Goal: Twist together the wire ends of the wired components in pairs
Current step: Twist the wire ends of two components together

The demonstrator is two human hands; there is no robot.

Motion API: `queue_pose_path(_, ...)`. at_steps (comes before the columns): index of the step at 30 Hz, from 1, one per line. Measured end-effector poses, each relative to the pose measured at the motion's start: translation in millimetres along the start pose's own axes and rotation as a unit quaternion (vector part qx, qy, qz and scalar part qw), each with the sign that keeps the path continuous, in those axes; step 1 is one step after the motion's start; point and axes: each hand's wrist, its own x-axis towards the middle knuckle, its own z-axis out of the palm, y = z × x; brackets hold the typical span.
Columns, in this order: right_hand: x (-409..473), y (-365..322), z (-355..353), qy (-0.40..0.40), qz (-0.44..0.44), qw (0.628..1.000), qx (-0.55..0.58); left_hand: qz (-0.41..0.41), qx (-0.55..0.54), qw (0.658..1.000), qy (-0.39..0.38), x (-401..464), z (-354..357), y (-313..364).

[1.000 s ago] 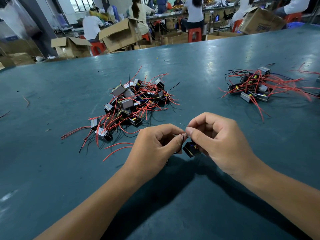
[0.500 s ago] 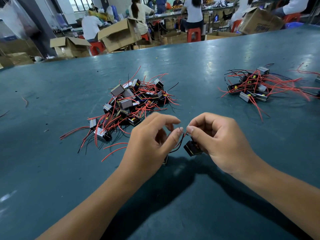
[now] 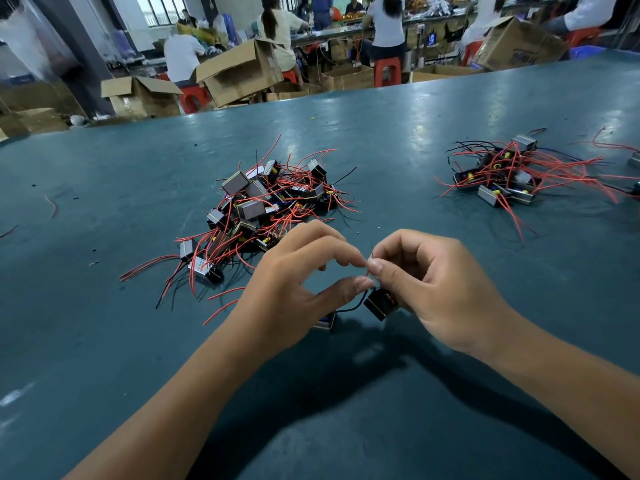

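My left hand (image 3: 294, 292) and my right hand (image 3: 436, 289) meet fingertip to fingertip above the green table (image 3: 104, 341), each pinching thin wire ends (image 3: 369, 268) between thumb and forefinger. A small black wired component (image 3: 380, 303) hangs under my right thumb. A second component (image 3: 325, 322) lies on the table under my left hand, mostly hidden, joined by a black wire (image 3: 349, 308).
A pile of components with red and black wires (image 3: 263, 209) lies just beyond my left hand. A smaller pile (image 3: 502, 174) sits at the right back. Loose red wires (image 3: 221, 303) lie left of my left wrist. Cardboard boxes and seated people are beyond the table's far edge.
My left fingers have opened into a wider arch and shifted their pinch on the wire ends. The component under my right hand has stayed in place.
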Motion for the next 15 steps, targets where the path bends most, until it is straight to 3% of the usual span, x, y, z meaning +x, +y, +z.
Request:
queue_pose_path(8, -1.0, -7.0, -3.7, -0.096, 0.005, 0.994, 0.051, 0.100, 0.087, 0.991, 0.030, 0.5, -4.8, -9.5)
queue_pose_path(15, -0.9, -7.9, -5.2, -0.078, -0.008, 0.997, 0.007, 0.113, 0.117, 0.986, 0.039, 0.0, -4.1, -8.9)
